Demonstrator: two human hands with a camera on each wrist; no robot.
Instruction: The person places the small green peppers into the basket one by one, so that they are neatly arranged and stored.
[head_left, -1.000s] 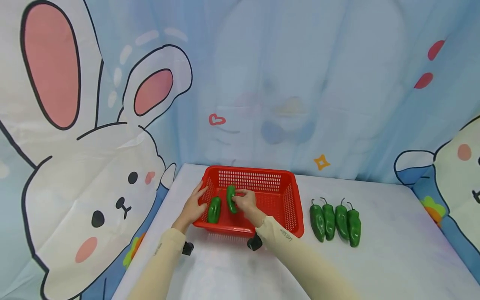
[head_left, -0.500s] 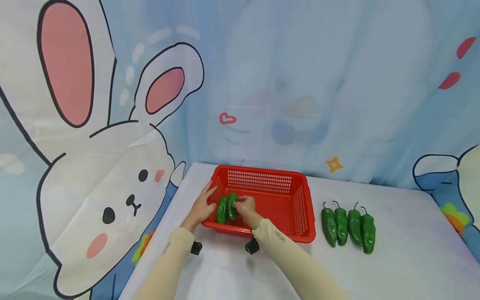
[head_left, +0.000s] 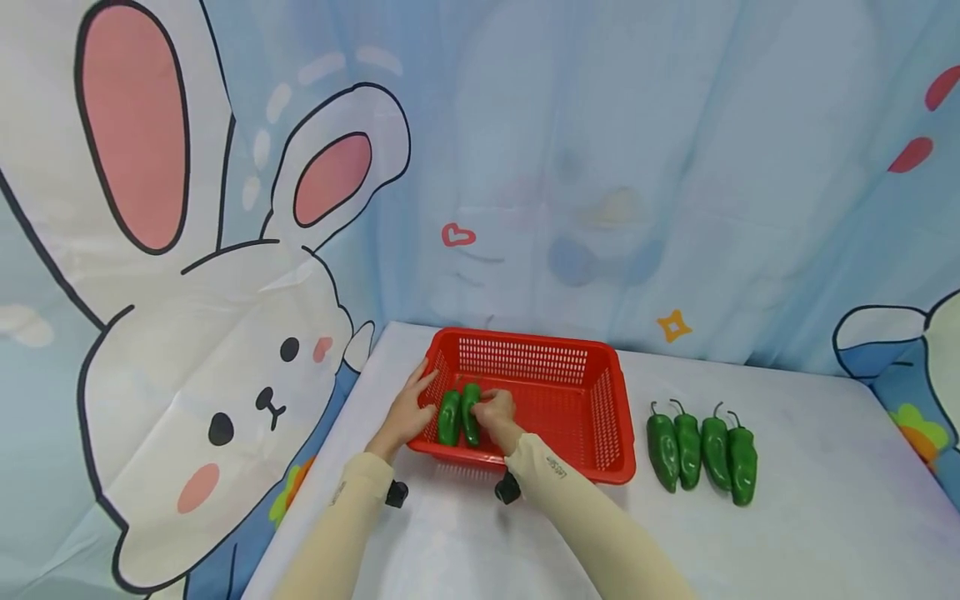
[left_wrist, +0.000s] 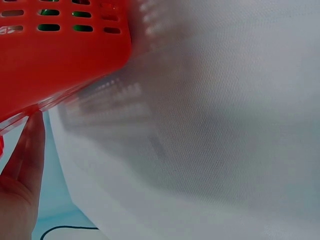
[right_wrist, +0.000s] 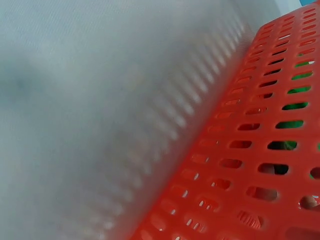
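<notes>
A red plastic basket [head_left: 525, 336] with slotted walls stands on the white table. Two glossy green peppers lie side by side at its left end. My right hand [head_left: 497, 410] reaches in over the front rim and pinches the right-hand green pepper [head_left: 470, 415]; the other pepper [head_left: 449, 418] lies just left of it. Over the left rim rests my left hand [head_left: 406, 417], with its fingers extended along the edge. In the left wrist view those fingers [left_wrist: 31, 145] touch the rim from outside. Through the slots in the right wrist view, green pepper skin [right_wrist: 290, 124] shows.
Several more green peppers [head_left: 716, 454] with curved stems lie in a row on the table [head_left: 810, 517], right of the basket. A blue curtain [head_left: 510, 167] printed with rabbits hangs behind the table.
My right hand has moved the pepper left and down beside the other one, closing the gap between them. The left hand stays at the rim. The head view has shifted slightly.
</notes>
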